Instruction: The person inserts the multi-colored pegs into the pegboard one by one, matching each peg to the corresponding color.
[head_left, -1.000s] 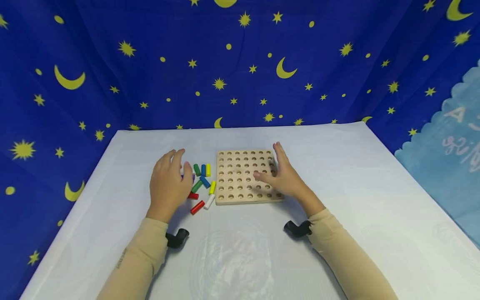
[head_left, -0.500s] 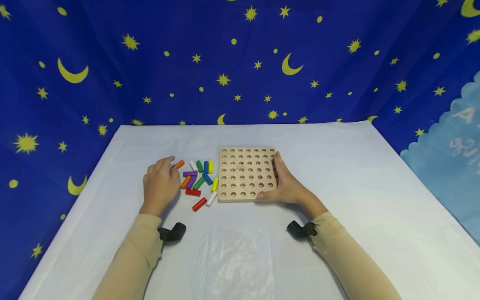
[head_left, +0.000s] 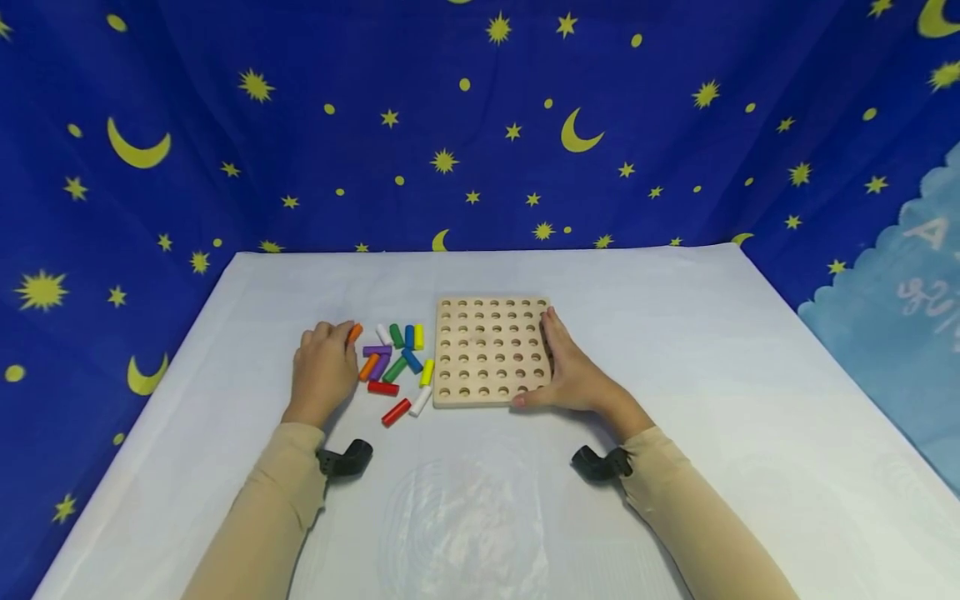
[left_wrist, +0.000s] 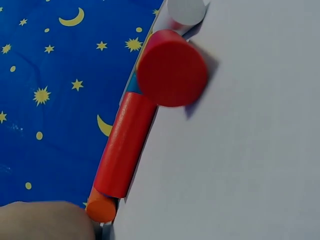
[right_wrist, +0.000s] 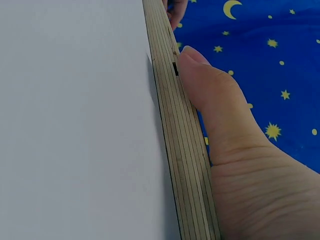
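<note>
In the head view my left hand (head_left: 322, 371) is at the left of a loose group of coloured pegs, pinching an orange peg (head_left: 355, 333) at its fingertips. A second orange peg (head_left: 369, 367) lies close by, beside purple pegs (head_left: 377, 352). My right hand (head_left: 573, 371) rests against the near right corner of a wooden pegboard (head_left: 453, 337) with rows of round holes. Its fingers run straight along the right side, and the thumb touches the near edge. The right wrist view shows that thumb (right_wrist: 220, 100) against the board's layered edge (right_wrist: 175, 115). Part of the right side is hidden.
Red pegs (head_left: 396, 412), white pegs (head_left: 421, 401), green pegs (head_left: 394, 369), blue pegs (head_left: 412, 361) and yellow pegs (head_left: 427, 373) lie between my left hand and the board on a white-covered table (head_left: 480, 500). A blue star-patterned cloth (head_left: 480, 125) hangs behind.
My left hand went left of the pegs and took hold of an orange peg, which has now tilted. My right hand came down from above the board onto its near right corner.
</note>
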